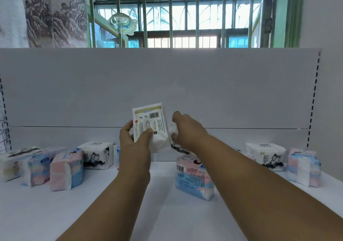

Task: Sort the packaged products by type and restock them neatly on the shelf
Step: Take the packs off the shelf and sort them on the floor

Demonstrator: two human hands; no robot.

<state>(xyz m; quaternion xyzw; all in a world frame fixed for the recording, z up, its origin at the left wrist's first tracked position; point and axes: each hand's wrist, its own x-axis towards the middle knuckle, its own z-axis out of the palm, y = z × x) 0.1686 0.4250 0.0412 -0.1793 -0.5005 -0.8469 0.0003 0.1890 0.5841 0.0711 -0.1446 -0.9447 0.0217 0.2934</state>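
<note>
A white tissue pack (151,122) with a barcode and a yellow strip is held upright above the white shelf (111,213), its printed back facing me. My left hand (134,140) grips its lower left side, thumb across the front. My right hand (187,129) pinches the crumpled wrapper end at its right side. On the shelf lie pink-and-blue packs (66,168) and white packs with a cat drawing (97,155), mixed together.
A pink-and-blue pack (193,177) lies under my right forearm. At right stand a white cat pack (267,157) and a pink-and-blue pack (304,166). The shelf's white back panel (167,85) rises behind; slotted uprights (313,96) flank it.
</note>
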